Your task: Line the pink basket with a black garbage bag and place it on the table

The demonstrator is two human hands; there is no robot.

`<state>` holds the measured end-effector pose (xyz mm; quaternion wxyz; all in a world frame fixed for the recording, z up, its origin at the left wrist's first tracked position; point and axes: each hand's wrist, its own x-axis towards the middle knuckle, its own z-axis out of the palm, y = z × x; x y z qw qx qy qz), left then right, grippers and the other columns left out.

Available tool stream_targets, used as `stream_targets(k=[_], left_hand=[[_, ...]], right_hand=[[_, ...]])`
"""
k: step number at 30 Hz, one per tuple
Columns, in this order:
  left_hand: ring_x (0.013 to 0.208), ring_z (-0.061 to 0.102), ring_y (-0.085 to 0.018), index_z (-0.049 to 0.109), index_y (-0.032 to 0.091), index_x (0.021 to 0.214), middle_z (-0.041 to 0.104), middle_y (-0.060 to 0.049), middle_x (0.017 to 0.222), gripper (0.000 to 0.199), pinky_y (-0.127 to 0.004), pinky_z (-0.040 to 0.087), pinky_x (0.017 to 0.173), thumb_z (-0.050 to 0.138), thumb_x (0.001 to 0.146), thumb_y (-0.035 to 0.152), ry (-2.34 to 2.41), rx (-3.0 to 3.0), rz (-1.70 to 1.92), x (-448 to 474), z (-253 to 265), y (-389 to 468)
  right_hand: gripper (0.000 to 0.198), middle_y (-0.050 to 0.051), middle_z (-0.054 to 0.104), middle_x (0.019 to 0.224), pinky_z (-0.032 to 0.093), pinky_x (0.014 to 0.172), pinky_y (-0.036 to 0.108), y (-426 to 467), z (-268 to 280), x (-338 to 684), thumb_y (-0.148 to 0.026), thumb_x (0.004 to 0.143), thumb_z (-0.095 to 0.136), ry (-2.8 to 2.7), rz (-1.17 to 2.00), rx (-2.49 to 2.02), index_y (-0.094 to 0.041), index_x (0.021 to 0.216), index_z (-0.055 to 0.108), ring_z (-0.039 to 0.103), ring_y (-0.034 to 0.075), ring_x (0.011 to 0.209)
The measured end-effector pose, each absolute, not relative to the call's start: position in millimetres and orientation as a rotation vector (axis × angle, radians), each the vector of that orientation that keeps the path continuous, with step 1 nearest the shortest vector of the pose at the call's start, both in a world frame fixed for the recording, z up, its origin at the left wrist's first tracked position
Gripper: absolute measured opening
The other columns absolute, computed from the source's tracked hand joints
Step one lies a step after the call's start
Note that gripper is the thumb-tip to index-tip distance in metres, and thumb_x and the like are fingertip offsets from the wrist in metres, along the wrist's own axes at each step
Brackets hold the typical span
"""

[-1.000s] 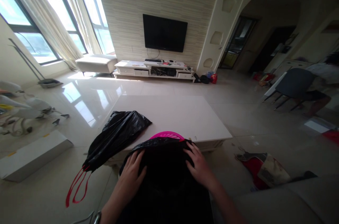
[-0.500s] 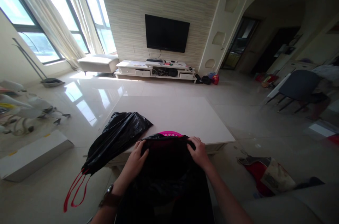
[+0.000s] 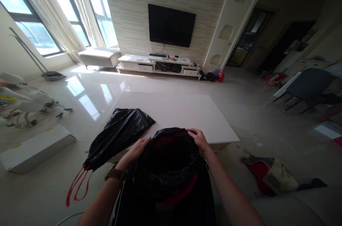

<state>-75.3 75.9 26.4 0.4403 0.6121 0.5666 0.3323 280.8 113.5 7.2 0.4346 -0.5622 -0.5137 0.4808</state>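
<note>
A black garbage bag lines a pink bin in front of my body. Most of the bin is covered, and a strip of pink shows below the bag at the near side. My left hand has its fingers closed on the bag's edge at the left of the mouth. At the far right of the mouth, my right hand pinches the rim of the same bag. Another black garbage bag with red drawstrings lies across the left of the white table.
A long white box lies on the floor at left, near a white wheeled object. A red and beige cloth item is on the floor at right. The TV stand and a dark chair stand farther off.
The pink rim at the far side is now covered by the bag, and pink shows at the near side. Both hands have shifted slightly up along the rim, and the view has tilted.
</note>
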Motion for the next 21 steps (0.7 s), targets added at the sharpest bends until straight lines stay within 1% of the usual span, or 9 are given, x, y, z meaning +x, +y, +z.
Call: stream_targets(k=[2,5,9,11,12,15,17,19,21], left_hand=[[0.131,0.064,-0.034,0.077,0.020,0.115,0.075,-0.011,0.134,0.049,-0.049,0.043,0.120,0.059,0.088,0.058,1.386,1.468,0.807,-79.2,22.6,74.1],[0.139,0.057,-0.034,0.077,0.021,0.112,0.072,-0.011,0.139,0.044,-0.048,0.036,0.125,0.061,0.085,0.051,1.369,1.395,0.797,-81.8,15.6,69.1],[0.124,0.065,-0.035,0.078,0.022,0.094,0.080,-0.010,0.116,0.028,-0.044,0.044,0.117,0.066,0.078,0.042,1.348,1.396,0.825,-83.4,8.2,57.4],[0.114,0.069,-0.035,0.077,0.023,0.088,0.081,-0.010,0.104,0.024,-0.043,0.048,0.112,0.069,0.076,0.042,1.374,1.380,0.877,-85.5,6.0,47.4],[0.113,0.069,-0.035,0.077,0.022,0.088,0.080,-0.011,0.104,0.027,-0.044,0.049,0.110,0.068,0.077,0.045,1.404,1.363,0.914,-86.9,4.8,40.5],[0.112,0.069,-0.038,0.076,0.019,0.097,0.078,-0.014,0.108,0.044,-0.051,0.049,0.109,0.066,0.078,0.057,1.550,1.224,0.964,-89.6,-1.6,10.4],[0.109,0.070,-0.041,0.075,0.019,0.101,0.078,-0.013,0.102,0.051,-0.053,0.052,0.105,0.072,0.073,0.062,1.606,1.060,0.935,-87.0,-7.7,-15.4],[0.116,0.069,-0.042,0.076,0.022,0.102,0.078,-0.012,0.104,0.050,-0.051,0.054,0.103,0.081,0.066,0.056,1.576,0.933,0.933,-79.2,-12.6,-40.1],[0.126,0.066,-0.041,0.076,0.025,0.102,0.078,-0.012,0.112,0.045,-0.048,0.055,0.103,0.085,0.064,0.048,1.546,0.885,0.951,-68.3,-13.6,-58.1]], right_hand=[[0.041,0.011,0.081,0.111,0.054,0.096,0.037,115.4,0.7,283.2,-0.048,0.073,0.071,-1.248,1.185,-1.437,-0.019,0.101,0.081,0.072,0.026,0.103],[0.032,0.008,0.081,0.092,0.055,0.082,0.035,117.2,-13.9,286.0,-0.043,0.065,0.072,-1.216,1.242,-1.525,-0.020,0.086,0.081,0.071,0.025,0.087],[0.018,0.005,0.072,0.061,0.050,0.063,0.034,108.8,-28.4,291.2,-0.037,0.055,0.075,-1.215,1.339,-1.641,-0.019,0.058,0.073,0.062,0.022,0.061],[0.021,0.005,0.072,0.062,0.051,0.064,0.034,95.8,-29.1,296.0,-0.039,0.053,0.077,-1.220,1.330,-1.644,-0.019,0.057,0.071,0.062,0.022,0.063],[0.025,0.006,0.074,0.068,0.052,0.067,0.035,86.4,-28.2,298.8,-0.043,0.054,0.077,-1.216,1.305,-1.635,-0.019,0.061,0.073,0.064,0.024,0.068],[0.044,0.009,0.078,0.094,0.055,0.083,0.038,46.8,-24.4,305.8,-0.059,0.066,0.071,-1.166,1.141,-1.620,-0.020,0.084,0.077,0.069,0.029,0.092],[0.047,0.011,0.077,0.108,0.053,0.094,0.039,14.7,-25.2,306.6,-0.062,0.074,0.070,-1.139,1.016,-1.621,-0.021,0.095,0.076,0.068,0.030,0.106],[0.045,0.010,0.078,0.106,0.053,0.095,0.040,-15.0,-30.4,303.6,-0.060,0.075,0.075,-1.130,1.018,-1.619,-0.021,0.098,0.076,0.070,0.031,0.103],[0.041,0.010,0.079,0.097,0.054,0.091,0.042,-36.4,-38.4,298.2,-0.057,0.069,0.079,-1.086,1.080,-1.640,-0.021,0.090,0.076,0.071,0.033,0.096]])
